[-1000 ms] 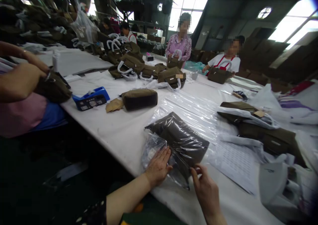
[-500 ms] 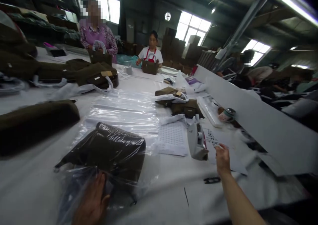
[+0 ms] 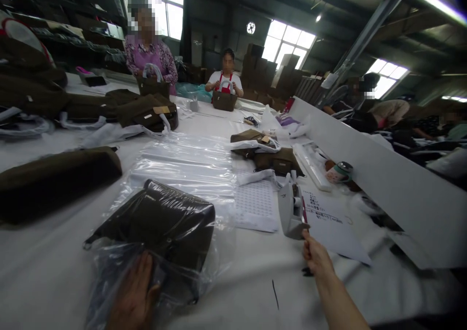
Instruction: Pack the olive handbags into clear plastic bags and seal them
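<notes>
A dark olive bag lies inside a clear plastic bag on the white table. My left hand rests flat on the plastic's near flap, over the lower edge of the olive bag, its fingers stretched out. To the right stands a pale tape dispenser with a roll in it. At its near end my right hand has thumb and fingers pinched together. Whatever is between those fingertips is too small to make out. Small black thread snips lie partly hidden behind this hand.
Printed sheets and a handwritten sheet flank the dispenser. More olive bags lie beyond, and another at left. A jar stands by the white board. Two people across the table handle bags.
My right hand has moved left, from above the handwritten sheet to the near end of the tape dispenser. My left hand stays on the plastic. The view has shifted slightly.
</notes>
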`<state>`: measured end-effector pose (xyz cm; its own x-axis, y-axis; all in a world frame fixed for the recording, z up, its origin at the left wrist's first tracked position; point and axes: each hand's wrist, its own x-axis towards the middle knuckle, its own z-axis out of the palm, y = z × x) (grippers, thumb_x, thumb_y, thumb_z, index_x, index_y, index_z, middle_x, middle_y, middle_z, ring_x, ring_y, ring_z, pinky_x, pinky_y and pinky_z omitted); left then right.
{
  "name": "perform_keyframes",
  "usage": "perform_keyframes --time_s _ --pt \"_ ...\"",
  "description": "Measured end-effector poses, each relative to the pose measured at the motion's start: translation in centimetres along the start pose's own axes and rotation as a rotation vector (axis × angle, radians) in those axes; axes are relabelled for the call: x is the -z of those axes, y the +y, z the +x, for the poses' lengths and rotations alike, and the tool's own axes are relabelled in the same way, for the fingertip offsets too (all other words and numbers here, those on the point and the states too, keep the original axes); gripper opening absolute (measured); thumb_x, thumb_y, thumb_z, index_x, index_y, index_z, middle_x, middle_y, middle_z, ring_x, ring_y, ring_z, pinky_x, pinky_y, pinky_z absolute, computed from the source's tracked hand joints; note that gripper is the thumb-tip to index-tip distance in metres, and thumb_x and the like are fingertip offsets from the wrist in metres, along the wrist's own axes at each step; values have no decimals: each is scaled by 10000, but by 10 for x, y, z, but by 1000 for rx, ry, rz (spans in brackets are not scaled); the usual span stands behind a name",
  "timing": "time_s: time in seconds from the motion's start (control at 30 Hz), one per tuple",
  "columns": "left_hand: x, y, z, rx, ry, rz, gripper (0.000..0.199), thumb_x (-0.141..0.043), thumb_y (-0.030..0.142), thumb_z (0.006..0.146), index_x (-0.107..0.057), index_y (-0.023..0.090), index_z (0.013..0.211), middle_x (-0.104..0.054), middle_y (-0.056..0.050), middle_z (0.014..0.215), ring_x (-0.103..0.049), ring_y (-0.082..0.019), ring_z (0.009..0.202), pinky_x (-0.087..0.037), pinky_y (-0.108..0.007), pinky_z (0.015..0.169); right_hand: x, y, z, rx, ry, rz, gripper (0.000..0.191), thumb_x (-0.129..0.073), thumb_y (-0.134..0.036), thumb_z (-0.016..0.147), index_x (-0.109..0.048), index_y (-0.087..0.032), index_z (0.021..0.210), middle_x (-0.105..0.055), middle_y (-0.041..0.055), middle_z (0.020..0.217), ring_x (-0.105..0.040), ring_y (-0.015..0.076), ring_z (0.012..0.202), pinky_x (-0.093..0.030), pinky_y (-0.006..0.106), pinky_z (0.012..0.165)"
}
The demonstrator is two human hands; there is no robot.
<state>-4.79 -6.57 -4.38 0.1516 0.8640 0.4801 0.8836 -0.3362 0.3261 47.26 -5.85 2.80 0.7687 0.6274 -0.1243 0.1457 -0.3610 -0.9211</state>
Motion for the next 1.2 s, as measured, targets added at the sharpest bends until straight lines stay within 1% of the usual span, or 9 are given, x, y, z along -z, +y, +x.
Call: perform_keyframes --time_s 0.13,0.23,0.43,0.53,0.67,0.83,0.97,1.07,1.2 --pt "3 4 0 14 10 15 624 -366 348 895 -101 220 1446 -283 -79 1468 -328 -289 1312 -371 -488 1033 22 -2 -8 -9 -152 -277 396 -750 -484 401 -471 -203 409 -420 -32 342 -359 122 326 -221 230 340" --pt "12 14 -1 26 -11 -30 564 -390 361 910 -188 269 1429 -327 -81 1448 -346 -268 1305 -392 -466 1018 4 -40 -21 72 -368 -447 365 -718 -525 494 -555 -201 454 -478 -4 392 -428 149 387 -317 268 402" --pt "26 23 4 43 -110 -80 530 -426 424 897 -311 262 1389 -266 -151 1462 -283 -317 1330 -370 -535 1003 -154 -172 -137 365 -1235 -549 326 -634 -479 669 -582 -166 596 -463 -29 453 -396 98 430 -291 223 423" --pt "32 27 4 65 -138 -108 553 -457 401 888 -285 273 1398 -250 -156 1465 -262 -332 1335 -359 -549 1007 -234 -207 -217 807 -1509 -809 261 -592 -405 741 -614 -165 641 -557 -17 541 -483 101 500 -339 203 461" --pt "38 28 4 81 -153 -186 606 -497 420 861 -268 279 1405 -239 -139 1472 -237 -339 1342 -310 -560 1045 -297 -201 -285 1395 -1324 -1305 161 -602 -295 749 -678 -155 731 -666 77 719 -621 196 693 -457 260 617" --pt "32 27 3 124 -173 -199 661 -495 507 835 -251 290 1410 -205 -149 1483 -256 -356 1331 -331 -560 1028 -316 -200 -293 1474 -1105 -1480 249 -709 -293 672 -652 -119 842 -669 160 822 -637 288 807 -483 334 664" --pt "31 28 2 105 -198 -165 654 -499 519 829 -282 284 1399 -171 -140 1495 -255 -359 1332 -321 -552 1036 -307 -230 -253 1412 -856 -1516 592 -727 -519 619 -568 -109 1016 -659 168 819 -629 337 785 -468 368 607" --pt "50 32 -3 19 -149 -131 597 -496 437 860 -332 194 1380 -242 -167 1468 -250 -328 1340 -353 -483 1038 -284 -240 -213 1334 -668 -1488 522 -602 -547 739 -520 -162 1083 -660 130 808 -627 325 763 -438 356 582" --pt "89 38 -12 -380 45 -214 538 -468 376 881 -365 141 1354 -487 -111 1334 -332 -232 1315 -335 -375 1076 -236 -213 -163 1173 -546 -1134 435 -479 -520 824 -463 -228 1147 -655 43 798 -617 238 679 -405 315 585"
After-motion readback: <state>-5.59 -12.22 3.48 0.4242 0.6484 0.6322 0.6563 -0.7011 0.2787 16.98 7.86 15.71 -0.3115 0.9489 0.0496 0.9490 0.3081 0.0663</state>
